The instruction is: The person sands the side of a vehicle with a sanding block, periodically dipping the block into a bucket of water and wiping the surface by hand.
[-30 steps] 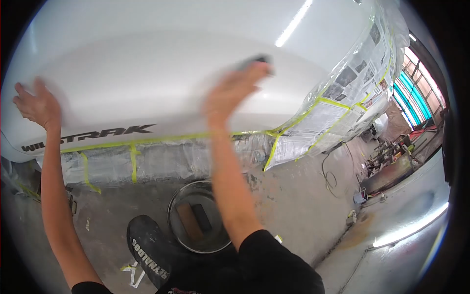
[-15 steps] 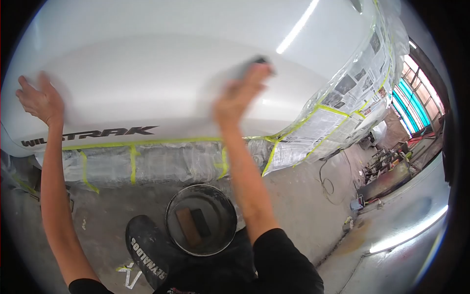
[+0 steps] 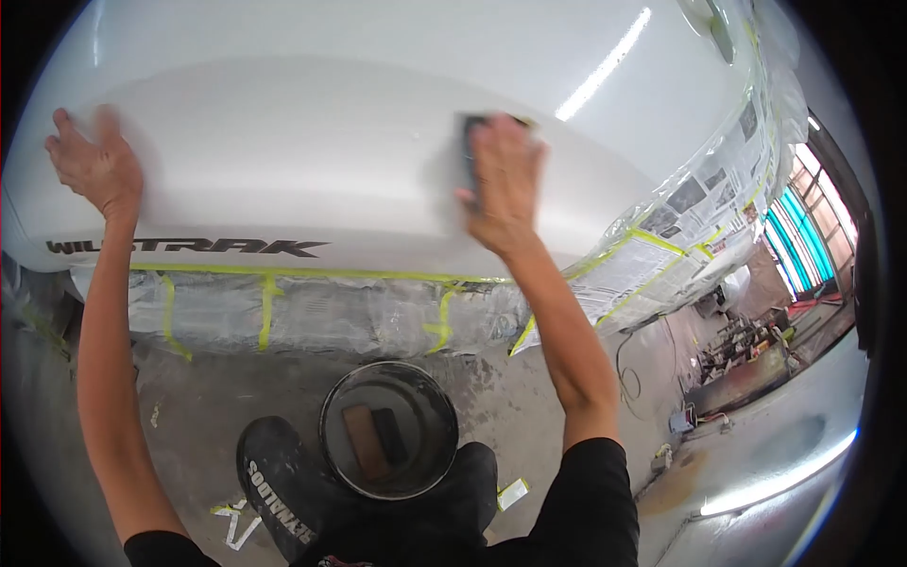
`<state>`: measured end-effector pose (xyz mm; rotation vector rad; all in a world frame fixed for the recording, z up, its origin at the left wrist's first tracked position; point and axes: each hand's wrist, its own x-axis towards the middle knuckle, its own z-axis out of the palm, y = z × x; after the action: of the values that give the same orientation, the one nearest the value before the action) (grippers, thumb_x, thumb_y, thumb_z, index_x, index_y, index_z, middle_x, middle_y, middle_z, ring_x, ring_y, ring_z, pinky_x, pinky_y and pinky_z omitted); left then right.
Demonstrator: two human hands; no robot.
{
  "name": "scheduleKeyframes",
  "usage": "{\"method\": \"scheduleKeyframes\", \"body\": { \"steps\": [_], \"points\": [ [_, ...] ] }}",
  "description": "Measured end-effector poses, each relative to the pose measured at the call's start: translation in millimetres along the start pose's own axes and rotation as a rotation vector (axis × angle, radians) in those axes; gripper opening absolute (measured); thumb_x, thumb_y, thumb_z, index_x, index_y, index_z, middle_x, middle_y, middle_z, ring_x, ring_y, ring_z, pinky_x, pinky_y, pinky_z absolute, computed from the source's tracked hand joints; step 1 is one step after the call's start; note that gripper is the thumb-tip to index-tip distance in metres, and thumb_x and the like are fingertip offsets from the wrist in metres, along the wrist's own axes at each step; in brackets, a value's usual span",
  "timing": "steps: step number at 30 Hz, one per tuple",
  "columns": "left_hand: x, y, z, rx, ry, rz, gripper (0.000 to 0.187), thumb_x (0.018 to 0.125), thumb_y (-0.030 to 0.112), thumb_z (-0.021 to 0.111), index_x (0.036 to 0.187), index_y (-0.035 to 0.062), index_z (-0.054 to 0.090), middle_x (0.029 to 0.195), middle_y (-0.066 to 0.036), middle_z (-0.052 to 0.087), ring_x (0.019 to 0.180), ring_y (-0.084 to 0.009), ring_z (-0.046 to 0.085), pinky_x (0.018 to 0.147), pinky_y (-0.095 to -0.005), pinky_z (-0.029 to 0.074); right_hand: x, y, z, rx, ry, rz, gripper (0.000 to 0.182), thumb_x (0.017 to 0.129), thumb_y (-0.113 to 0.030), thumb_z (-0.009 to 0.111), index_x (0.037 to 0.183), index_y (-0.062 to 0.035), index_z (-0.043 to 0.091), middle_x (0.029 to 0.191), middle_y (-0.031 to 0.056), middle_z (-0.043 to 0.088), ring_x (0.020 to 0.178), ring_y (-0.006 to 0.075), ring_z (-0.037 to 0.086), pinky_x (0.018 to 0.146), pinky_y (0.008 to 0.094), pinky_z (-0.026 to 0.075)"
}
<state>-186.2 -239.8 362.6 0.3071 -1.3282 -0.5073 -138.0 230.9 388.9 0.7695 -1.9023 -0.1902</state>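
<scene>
A white vehicle door panel (image 3: 283, 142) with dark WILDTRAK lettering (image 3: 255, 248) fills the upper view. My left hand (image 3: 99, 165) rests on the panel above the lettering's left end, fingers spread and holding nothing. Farther right, my right hand (image 3: 505, 189) presses a dark sanding pad (image 3: 470, 142) flat against the panel. The fingers cover most of the pad, and motion blurs them; its exact make is hard to see. Below, a black bucket (image 3: 328, 452) stands between my legs, with a brown block (image 3: 366, 442) and a black block (image 3: 388, 435) inside.
Clear plastic sheeting (image 3: 350, 312) and yellow-green tape (image 3: 266, 312) cover the sill. Newspaper masking (image 3: 633, 260) wraps the panel's right side. A cable (image 3: 628, 383) lies on the concrete floor (image 3: 548, 406), and cluttered tools (image 3: 742, 345) stand at the right near another vehicle panel (image 3: 784, 454).
My right hand has moved right with the pad along the panel, and its forearm now leans the other way. My left hand stays on the panel. The view has shifted slightly.
</scene>
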Motion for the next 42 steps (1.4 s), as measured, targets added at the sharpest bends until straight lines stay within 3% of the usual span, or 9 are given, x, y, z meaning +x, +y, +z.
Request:
{"method": "scheduleKeyframes", "body": {
  "steps": [6, 10, 14, 18, 22, 28, 33, 36, 42],
  "points": [
    [-0.9, 1.2, -4.1, -0.006, -0.07, -0.046, 0.078, 0.094, 0.059, 0.046, 0.153, 0.0101, 0.027, 0.152, -0.034, 0.017, 0.14, -0.0488, 0.017, 0.114, -0.0573, 0.015, 54.6, -20.5, -21.1, -0.068, -0.177, -0.316, 0.073, 0.086, -0.043, 0.062, 0.15, -0.0143, 0.039, 0.156, 0.0042, 0.036, 0.143, 0.0233, 0.035, 0.115, 0.058, 0.018],
    [-1.8, 9.9, -6.0, -0.016, -0.083, -0.113, 0.073, 0.097, 0.052, 0.046, 0.153, 0.0085, 0.027, 0.155, -0.03, 0.017, 0.144, -0.0444, 0.014, 0.116, -0.053, 0.012, -48.3, 67.7, -59.8, -0.211, -0.381, 0.006, 0.077, 0.082, -0.034, 0.068, 0.15, -0.0136, 0.038, 0.157, 0.0063, 0.035, 0.144, 0.0255, 0.034, 0.115, 0.0631, 0.012],
    [0.1, 5.6, -8.6, -0.046, -0.105, -0.103, 0.078, 0.095, 0.059, 0.044, 0.154, 0.0122, 0.024, 0.154, -0.033, 0.012, 0.142, -0.0464, 0.012, 0.115, -0.0565, 0.013, -12.9, 22.8, -19.2, -0.063, -0.147, -0.081, 0.081, 0.08, -0.033, 0.071, 0.15, -0.0082, 0.037, 0.157, 0.0126, 0.033, 0.145, 0.0317, 0.031, 0.113, 0.0651, 0.012],
    [-0.2, 11.8, -11.5, -0.036, -0.128, -0.105, 0.077, 0.096, 0.057, 0.045, 0.154, 0.0121, 0.024, 0.155, -0.031, 0.01, 0.144, -0.045, 0.011, 0.115, -0.0557, 0.012, 88.1, -92.2, 14.8, 0.063, -0.036, -0.255, 0.062, 0.093, -0.04, 0.054, 0.146, -0.0088, 0.043, 0.154, 0.006, 0.039, 0.141, 0.0217, 0.037, 0.115, 0.0565, 0.022],
    [0.2, 10.4, -9.3, -0.038, -0.131, -0.131, 0.077, 0.096, 0.057, 0.045, 0.154, 0.0117, 0.023, 0.156, -0.03, 0.009, 0.145, -0.0436, 0.009, 0.116, -0.0553, 0.011, 63.7, -42.0, -15.6, 0.005, -0.15, -0.268, 0.064, 0.091, -0.035, 0.059, 0.147, -0.0115, 0.041, 0.154, 0.0009, 0.04, 0.14, 0.0173, 0.039, 0.114, 0.0573, 0.022],
    [-0.1, 15.1, -12.9, -0.081, -0.143, -0.151, 0.078, 0.095, 0.056, 0.046, 0.154, 0.0118, 0.023, 0.156, -0.03, 0.008, 0.145, -0.0438, 0.008, 0.115, -0.0565, 0.01, -4.9, -6.3, -9.5, -0.044, -0.17, 0.042, 0.075, 0.083, -0.029, 0.068, 0.149, -0.0059, 0.039, 0.156, 0.0131, 0.035, 0.145, 0.0301, 0.03, 0.115, 0.0631, 0.002],
    [-0.1, 7.2, -11.1, -0.009, -0.13, -0.086, 0.076, 0.096, 0.055, 0.046, 0.155, 0.0126, 0.022, 0.156, -0.029, 0.01, 0.144, -0.0447, 0.01, 0.115, -0.0574, 0.013, 104.4, -127.7, 23.4, 0.264, 0.0, -0.112, 0.068, 0.091, -0.033, 0.061, 0.15, -0.0107, 0.037, 0.159, 0.0058, 0.03, 0.147, 0.0223, 0.028, 0.115, 0.0594, 0.018],
    [-0.1, 8.0, -10.3, 0.003, -0.154, -0.113, 0.076, 0.096, 0.053, 0.047, 0.155, 0.0127, 0.021, 0.156, -0.029, 0.01, 0.144, -0.0453, 0.012, 0.114, -0.0575, 0.014, 81.7, -89.4, 16.1, 0.019, -0.03, -0.15, 0.059, 0.093, -0.028, 0.055, 0.147, -0.0117, 0.041, 0.156, 0.0052, 0.035, 0.144, 0.0211, 0.032, 0.113, 0.0582, 0.023],
    [-0.5, -1.0, -7.0, 0.017, -0.138, -0.096, 0.076, 0.096, 0.054, 0.048, 0.155, 0.0128, 0.022, 0.156, -0.029, 0.011, 0.143, -0.0451, 0.013, 0.115, -0.0559, 0.014, -34.2, 28.9, 5.0, 0.088, 0.525, 0.868, 0.067, 0.097, -0.021, 0.051, 0.153, 0.0001, 0.021, 0.16, 0.0206, 0.017, 0.15, 0.0326, 0.01, 0.117, 0.0565, 0.003]
  ]
}}
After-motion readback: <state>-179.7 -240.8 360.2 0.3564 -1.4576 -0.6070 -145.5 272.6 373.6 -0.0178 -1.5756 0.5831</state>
